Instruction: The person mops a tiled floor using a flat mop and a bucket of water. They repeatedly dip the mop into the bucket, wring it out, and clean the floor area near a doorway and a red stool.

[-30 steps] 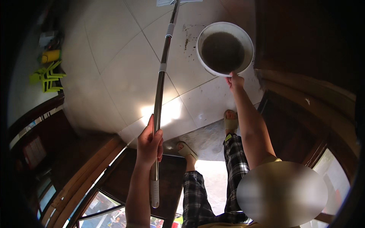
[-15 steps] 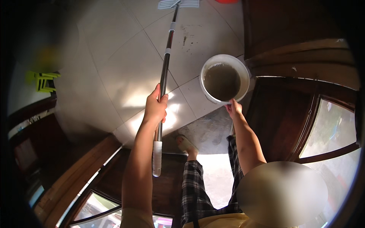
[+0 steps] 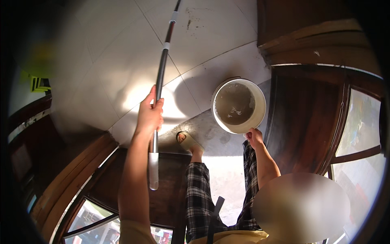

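My left hand (image 3: 150, 116) is wrapped round the dark metal pole of a mop (image 3: 162, 67), a little above its grey end grip. The pole slants up and away over the tiles; its far end lies outside the view now. With its fingers closed on the near rim, my right hand (image 3: 254, 137) holds a white bucket (image 3: 258, 112). Murky grey-brown water (image 3: 235, 103) with some pale bits or glints on its surface fills part of the bucket. The bucket tilts toward me, near the doorway; whether its base touches the floor I cannot tell.
Dark wooden doors with glass panes stand at the right (image 3: 308, 126) and lower left (image 3: 138, 179). Dark smudges (image 3: 190, 23) mark the pale tiled floor (image 3: 109, 53). A bright green stool (image 3: 39, 84) is at the far left. My sandalled foot (image 3: 185, 140) is on grey concrete.
The bucket has come nearer to me in my right hand, and its water is stirred. The mop has shifted left in view, its white slatted head passing out at the top.
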Available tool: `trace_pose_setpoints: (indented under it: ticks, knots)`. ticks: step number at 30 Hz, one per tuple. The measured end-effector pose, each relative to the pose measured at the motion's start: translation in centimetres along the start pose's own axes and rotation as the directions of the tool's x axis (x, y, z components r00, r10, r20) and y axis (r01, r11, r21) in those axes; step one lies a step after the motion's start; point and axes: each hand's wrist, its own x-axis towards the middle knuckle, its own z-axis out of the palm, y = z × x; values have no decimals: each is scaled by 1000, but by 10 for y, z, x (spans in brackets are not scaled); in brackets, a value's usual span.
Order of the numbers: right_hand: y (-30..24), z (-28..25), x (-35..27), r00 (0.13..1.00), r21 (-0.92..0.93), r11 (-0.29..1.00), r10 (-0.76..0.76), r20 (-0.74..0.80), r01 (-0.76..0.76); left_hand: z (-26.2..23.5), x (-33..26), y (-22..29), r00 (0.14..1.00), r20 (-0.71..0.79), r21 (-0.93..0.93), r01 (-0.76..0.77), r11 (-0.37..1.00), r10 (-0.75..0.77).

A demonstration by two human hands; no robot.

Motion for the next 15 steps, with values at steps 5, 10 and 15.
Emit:
trace_pose_setpoints:
  ticks: [5, 10, 15]
  knots:
    - [2, -54, 16, 997, -110, 994, 13, -82, -22, -7, 9, -5, 999, -2, 90, -45, 995, 45]
    - [17, -72, 24, 996, 24, 998, 57, 68, -59, 10, 16, -28, 999, -40, 113, -33, 993, 37]
    - [57, -73, 8, 961, 532, 832, 9, 275, -160, 40, 20, -49, 995, -76, 194, -47, 980, 63]
